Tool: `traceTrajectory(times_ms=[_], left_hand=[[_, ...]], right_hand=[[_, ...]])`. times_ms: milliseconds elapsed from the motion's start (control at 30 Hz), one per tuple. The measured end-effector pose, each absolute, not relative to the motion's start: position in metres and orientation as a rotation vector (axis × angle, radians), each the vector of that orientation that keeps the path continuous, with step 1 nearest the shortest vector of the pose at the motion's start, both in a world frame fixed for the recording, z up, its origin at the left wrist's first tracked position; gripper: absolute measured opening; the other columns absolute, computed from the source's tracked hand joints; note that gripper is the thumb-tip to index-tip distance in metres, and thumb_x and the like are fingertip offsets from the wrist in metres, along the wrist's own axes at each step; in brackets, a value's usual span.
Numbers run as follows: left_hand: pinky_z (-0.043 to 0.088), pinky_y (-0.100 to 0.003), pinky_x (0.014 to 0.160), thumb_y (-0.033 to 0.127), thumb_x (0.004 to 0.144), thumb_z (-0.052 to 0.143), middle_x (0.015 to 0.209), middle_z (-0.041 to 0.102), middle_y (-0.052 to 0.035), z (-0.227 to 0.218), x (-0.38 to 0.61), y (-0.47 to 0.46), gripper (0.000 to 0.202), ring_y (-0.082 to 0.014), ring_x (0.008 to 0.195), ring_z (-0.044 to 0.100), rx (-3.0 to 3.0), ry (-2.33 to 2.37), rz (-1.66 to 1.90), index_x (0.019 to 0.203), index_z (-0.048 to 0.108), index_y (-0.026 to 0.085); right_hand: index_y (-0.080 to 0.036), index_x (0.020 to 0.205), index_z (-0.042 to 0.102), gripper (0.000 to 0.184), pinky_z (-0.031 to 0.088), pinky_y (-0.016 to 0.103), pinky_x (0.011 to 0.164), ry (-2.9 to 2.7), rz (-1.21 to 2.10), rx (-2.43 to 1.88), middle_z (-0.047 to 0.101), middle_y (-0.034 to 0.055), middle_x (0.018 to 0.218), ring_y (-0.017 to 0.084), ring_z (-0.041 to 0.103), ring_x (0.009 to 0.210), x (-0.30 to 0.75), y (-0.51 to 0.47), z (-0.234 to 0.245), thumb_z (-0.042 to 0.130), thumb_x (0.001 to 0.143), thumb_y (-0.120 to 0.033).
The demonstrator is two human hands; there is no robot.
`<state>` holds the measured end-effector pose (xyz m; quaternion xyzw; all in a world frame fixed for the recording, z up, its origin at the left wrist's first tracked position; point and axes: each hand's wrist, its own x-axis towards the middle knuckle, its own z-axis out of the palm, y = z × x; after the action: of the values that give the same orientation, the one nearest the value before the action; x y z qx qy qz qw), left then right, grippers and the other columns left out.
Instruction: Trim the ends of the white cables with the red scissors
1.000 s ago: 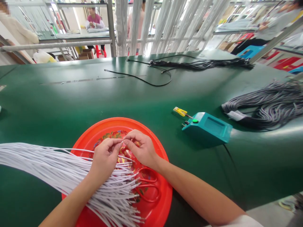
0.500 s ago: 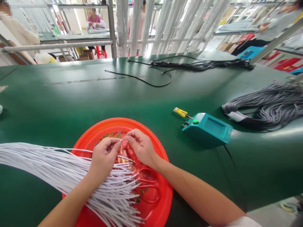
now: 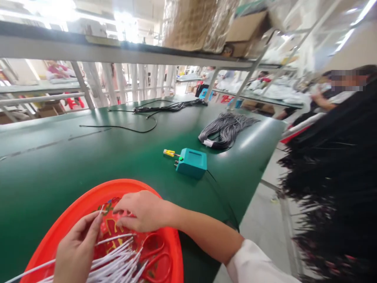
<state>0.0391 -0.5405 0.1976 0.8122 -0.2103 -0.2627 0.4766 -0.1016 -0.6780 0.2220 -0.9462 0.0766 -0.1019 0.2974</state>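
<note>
Over a red tray (image 3: 67,214) in the head view, my left hand (image 3: 78,245) pinches a white cable (image 3: 44,264) close to its tip, which sticks up past the thumb. Just right of that tip, my right hand (image 3: 140,212) hovers with fingers apart and nothing visible between them. Below both hands a bundle of white cables (image 3: 118,257) lies in the tray, its ends pointing right. Red-handled scissors (image 3: 157,257) rest by the cable ends; their blades are hidden.
On the green table (image 3: 118,157) stands a teal box-shaped device (image 3: 191,163) with a yellow clip (image 3: 169,153). Behind it lie a grey cable coil (image 3: 226,129) and black cables (image 3: 173,106). Black strands (image 3: 338,188) hang at the right; people sit beyond.
The view has swung right and up. My hands, earlier together at the cable tip, are now apart: the right one has let go, while the left still pinches the cable.
</note>
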Motion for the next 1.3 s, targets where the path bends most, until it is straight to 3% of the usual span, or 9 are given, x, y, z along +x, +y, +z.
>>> traceTrajectory(times_ms=[167,267,400,600,767,1000,1300], left_hand=[[0.049,-0.023,0.058,0.074,0.044,0.063,0.067,0.058,-0.0016,0.188,0.045,-0.540,0.075,-0.0185,0.069,0.055,1.995,-0.516,-0.712,0.094,0.063,0.018],[0.049,-0.022,0.059,0.074,0.042,0.065,0.070,0.060,-0.0021,0.186,0.046,-0.541,0.078,-0.0181,0.069,0.055,1.988,-0.509,-0.729,0.096,0.063,0.018],[0.047,-0.021,0.058,0.073,0.046,0.065,0.069,0.060,-0.0015,0.182,0.045,-0.541,0.076,-0.0171,0.069,0.053,1.955,-0.549,-0.727,0.097,0.062,0.018],[0.044,-0.022,0.054,0.069,0.054,0.065,0.065,0.057,-0.0001,0.172,0.048,-0.539,0.072,-0.0164,0.065,0.051,1.895,-0.602,-0.739,0.103,0.061,0.017],[0.046,-0.022,0.058,0.067,0.053,0.067,0.076,0.062,-0.0025,0.173,0.047,-0.539,0.069,-0.0173,0.071,0.053,1.894,-0.602,-0.738,0.101,0.063,0.017],[0.043,-0.021,0.054,0.069,0.052,0.065,0.065,0.057,-0.0002,0.176,0.048,-0.539,0.072,-0.0153,0.063,0.050,1.909,-0.604,-0.730,0.101,0.062,0.016],[0.043,-0.023,0.050,0.075,0.045,0.062,0.059,0.056,-0.0015,0.185,0.044,-0.539,0.073,-0.0176,0.061,0.052,1.979,-0.593,-0.657,0.088,0.066,0.017]], right_hand=[[-0.017,0.092,0.065,0.027,0.032,0.026,0.047,0.169,0.420,-2.801,0.068,0.0060,0.085,0.017,0.060,0.068,-0.142,-0.668,0.231,0.051,0.081,-0.037],[-0.014,0.094,0.063,0.030,0.031,0.026,0.045,0.025,0.633,-2.807,0.067,0.0079,0.086,0.017,0.060,0.070,-0.159,-0.656,0.218,0.054,0.079,-0.038],[-0.010,0.104,0.055,0.038,0.038,0.027,0.052,0.013,0.549,-2.883,0.064,0.0113,0.097,0.020,0.060,0.082,-0.165,-0.642,0.206,0.053,0.081,-0.040],[-0.013,0.109,0.051,0.034,0.036,0.026,0.049,0.009,0.607,-2.902,0.065,0.0117,0.093,0.020,0.062,0.076,-0.157,-0.641,0.211,0.046,0.085,-0.037],[-0.017,0.106,0.052,0.029,0.030,0.024,0.043,0.026,0.549,-2.876,0.067,0.0096,0.086,0.018,0.061,0.065,-0.154,-0.643,0.206,0.048,0.081,-0.030],[-0.018,0.096,0.057,0.033,0.030,0.024,0.040,0.001,0.610,-2.936,0.067,0.0062,0.078,0.017,0.060,0.064,-0.152,-0.645,0.217,0.055,0.069,-0.037],[-0.020,0.090,0.062,0.026,0.027,0.025,0.039,0.000,0.749,-2.978,0.067,0.0026,0.072,0.015,0.057,0.059,-0.161,-0.659,0.231,0.057,0.065,-0.027]])
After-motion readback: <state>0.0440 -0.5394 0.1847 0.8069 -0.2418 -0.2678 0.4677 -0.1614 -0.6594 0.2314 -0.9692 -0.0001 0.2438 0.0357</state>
